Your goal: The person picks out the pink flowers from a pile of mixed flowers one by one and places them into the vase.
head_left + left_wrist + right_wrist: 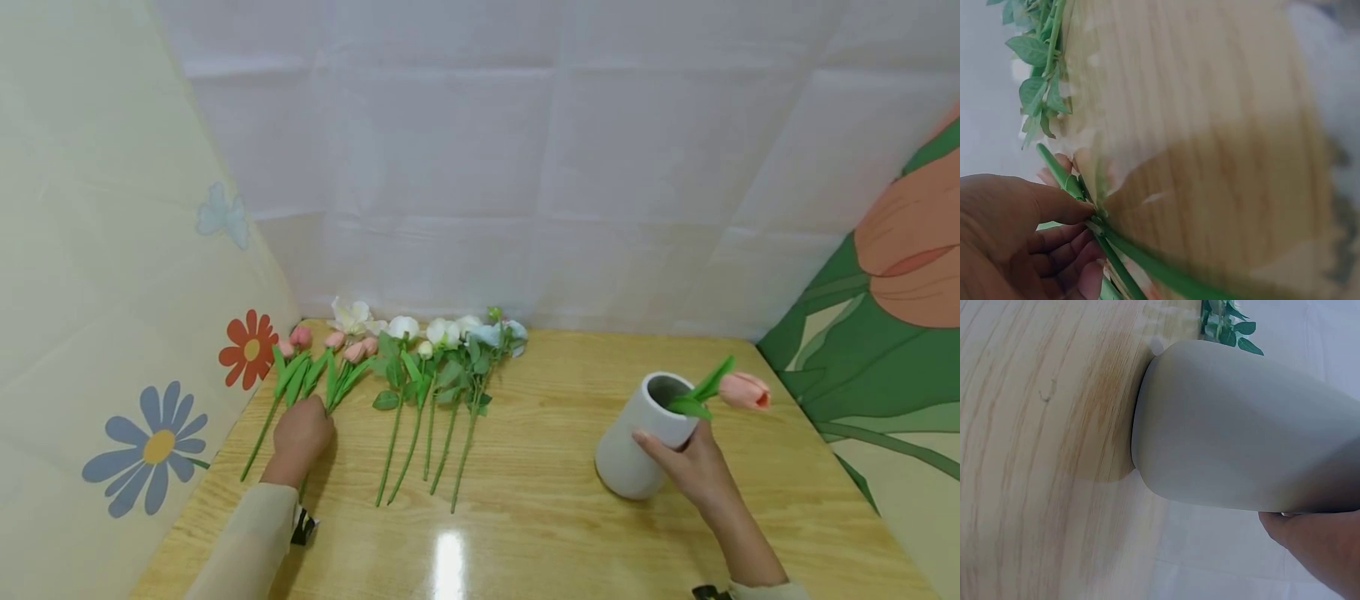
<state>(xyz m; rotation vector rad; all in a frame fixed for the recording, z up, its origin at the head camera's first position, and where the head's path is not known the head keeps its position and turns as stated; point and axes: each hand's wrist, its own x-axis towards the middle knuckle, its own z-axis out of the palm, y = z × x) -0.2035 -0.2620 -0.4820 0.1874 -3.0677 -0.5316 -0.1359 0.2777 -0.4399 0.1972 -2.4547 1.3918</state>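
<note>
Left hand: among the pink tulips (302, 336) at the left end of the bench (540, 517); the left hand (303, 433) pinches a green stem (1119, 264) between thumb and fingers.
Right hand: the right hand (697, 467) grips the pale vase (637, 450) just below its rim, thumb on the near side.
Vase: on the right part of the bench, mouth up, leaning toward the right in the head view; whether it truly tilts, I cannot tell.
Tulip in vase: one pink tulip (744, 390) in the mouth, bloom and leaves hanging out over the right rim.
Other flowers: white blooms (442, 333) and a pale blue bloom (486, 335) lie beside the tulips, stems pointing nearward.
</note>
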